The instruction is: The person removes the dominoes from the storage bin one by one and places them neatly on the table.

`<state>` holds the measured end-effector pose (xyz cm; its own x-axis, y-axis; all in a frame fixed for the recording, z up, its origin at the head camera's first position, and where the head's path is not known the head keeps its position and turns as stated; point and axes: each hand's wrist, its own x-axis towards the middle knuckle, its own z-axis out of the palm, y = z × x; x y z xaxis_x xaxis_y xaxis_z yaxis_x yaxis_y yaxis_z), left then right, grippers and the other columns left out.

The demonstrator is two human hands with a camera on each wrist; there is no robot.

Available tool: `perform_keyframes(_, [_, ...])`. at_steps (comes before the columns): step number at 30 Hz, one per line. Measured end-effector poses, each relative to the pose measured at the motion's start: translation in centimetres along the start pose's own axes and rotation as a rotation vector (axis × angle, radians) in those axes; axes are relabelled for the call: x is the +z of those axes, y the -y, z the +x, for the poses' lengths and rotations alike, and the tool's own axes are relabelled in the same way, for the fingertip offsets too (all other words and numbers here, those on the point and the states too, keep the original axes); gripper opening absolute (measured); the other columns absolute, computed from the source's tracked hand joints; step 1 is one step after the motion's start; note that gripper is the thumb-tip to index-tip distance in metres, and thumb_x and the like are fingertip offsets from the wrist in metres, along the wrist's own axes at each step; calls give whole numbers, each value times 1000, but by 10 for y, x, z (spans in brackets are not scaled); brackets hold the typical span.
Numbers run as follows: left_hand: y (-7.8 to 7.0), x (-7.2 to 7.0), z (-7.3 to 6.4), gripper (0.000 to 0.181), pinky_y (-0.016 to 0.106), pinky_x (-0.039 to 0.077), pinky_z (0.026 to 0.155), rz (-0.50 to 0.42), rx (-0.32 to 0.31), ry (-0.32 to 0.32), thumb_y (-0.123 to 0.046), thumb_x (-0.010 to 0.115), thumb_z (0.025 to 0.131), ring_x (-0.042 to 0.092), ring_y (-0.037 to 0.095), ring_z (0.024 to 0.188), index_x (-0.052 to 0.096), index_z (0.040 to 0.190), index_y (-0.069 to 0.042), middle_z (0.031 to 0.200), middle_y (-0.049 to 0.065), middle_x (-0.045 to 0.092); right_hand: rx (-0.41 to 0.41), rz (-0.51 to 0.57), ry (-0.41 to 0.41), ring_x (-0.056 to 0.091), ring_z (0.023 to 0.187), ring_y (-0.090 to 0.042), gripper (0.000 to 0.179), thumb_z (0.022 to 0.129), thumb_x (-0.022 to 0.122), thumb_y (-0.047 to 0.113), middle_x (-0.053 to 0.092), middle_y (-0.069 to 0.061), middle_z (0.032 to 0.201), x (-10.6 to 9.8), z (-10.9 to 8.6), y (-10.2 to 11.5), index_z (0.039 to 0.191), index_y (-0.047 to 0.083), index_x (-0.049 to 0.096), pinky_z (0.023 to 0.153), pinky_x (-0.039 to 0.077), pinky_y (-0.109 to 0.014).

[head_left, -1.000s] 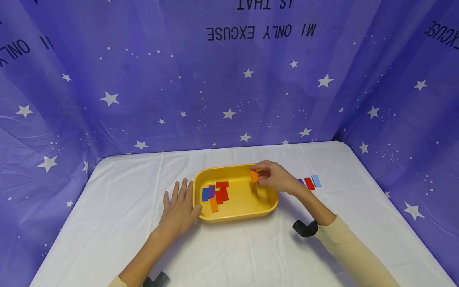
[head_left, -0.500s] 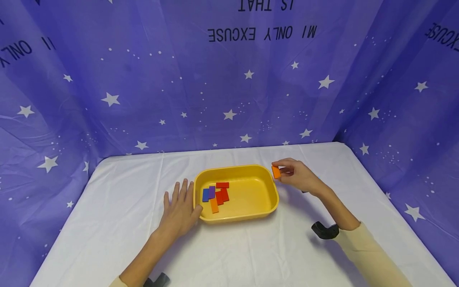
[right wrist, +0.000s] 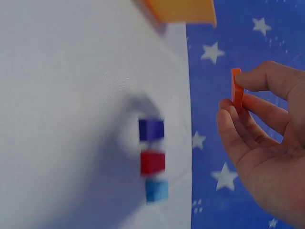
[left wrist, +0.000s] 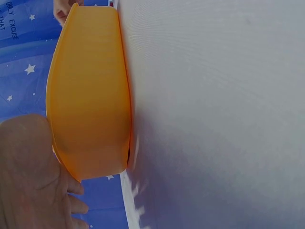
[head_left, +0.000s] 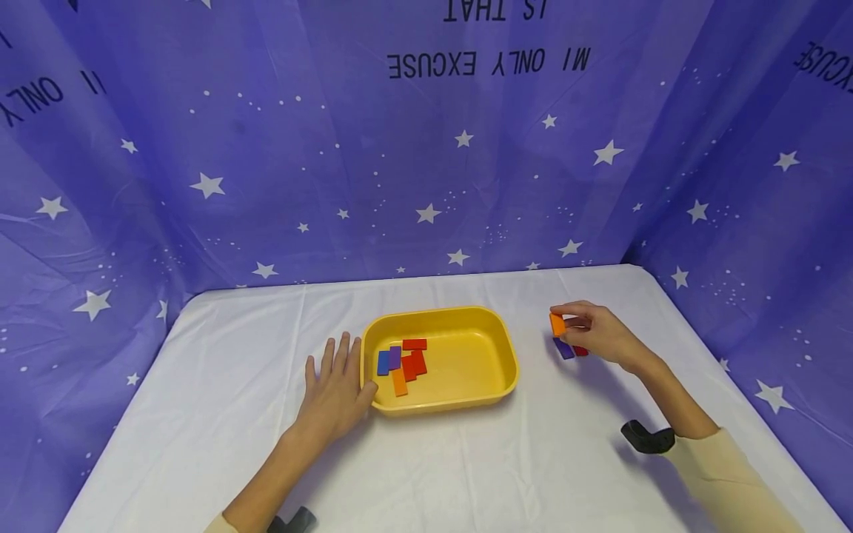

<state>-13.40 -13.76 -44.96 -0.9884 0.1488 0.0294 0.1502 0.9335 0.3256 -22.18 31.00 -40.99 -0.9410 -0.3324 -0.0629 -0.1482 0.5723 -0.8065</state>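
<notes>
My right hand [head_left: 598, 334] pinches an orange rectangular tile [head_left: 557, 324] between thumb and fingers, raised above the table right of the yellow tub [head_left: 460, 406]. In the right wrist view the orange tile [right wrist: 237, 89] stands on edge in the grip. Below it on the cloth lie a purple tile [right wrist: 151, 130], a red tile [right wrist: 153, 163] and a light blue tile [right wrist: 157, 191] in a row; in the head view the hand hides the light blue one. My left hand [head_left: 333, 392] lies with fingers spread against the tub's left end, its thumb at the rim.
Inside the tub, toward its left end, are a blue tile [head_left: 383, 363], a purple tile [head_left: 395, 357], an orange tile [head_left: 399, 382] and several red tiles [head_left: 415, 344]. A white cloth [head_left: 466, 474] covers the table, and a starry purple curtain [head_left: 373, 178] hangs behind and at the sides.
My right hand has carried the orange tile from over the tub's right end, past the rim, to above the tiles on the right. The left hand and the tub stay put.
</notes>
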Motion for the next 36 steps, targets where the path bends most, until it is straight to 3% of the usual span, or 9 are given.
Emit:
perform_keyframes(7, [0,0,-1,75,69,0,111,1,-7,11,-31,49,96,5,45,148,20,156,5,163,24,13,9,1,-31,57,119,-42,50,94,67,11,50,-25,138,-20,-13,-27,138,-7,54,83,51,-19])
perform_keyframes(17, [0,-1,-1,75,69,1,111,2,-9,13,-31,49,96,6,45,148,21,156,5,163,24,13,81,-80,-62,55,120,-45,53,95,67,17,50,-30,139,-38,-22,-58,139,-7,52,82,47,-14])
perform_keyframes(22, [0,-1,0,75,69,1,111,9,-5,15,-31,49,97,5,45,149,21,156,5,163,24,13,147,-106,-41,51,122,-47,56,95,67,18,43,-33,144,-42,-23,-72,142,-7,50,93,51,-36])
perform_keyframes(26, [0,-1,0,75,69,0,111,11,-3,16,-32,48,97,5,45,149,20,156,5,163,24,13,188,-110,-26,46,125,-50,57,95,67,21,39,-34,145,-43,-23,-80,143,-6,49,98,45,-57])
perform_keyframes(36, [0,-1,1,75,69,0,111,4,-8,18,-31,49,96,5,45,149,20,156,4,163,24,13,213,-113,-6,41,126,-52,59,95,66,22,39,-35,145,-47,-26,-90,143,-7,48,98,41,-63])
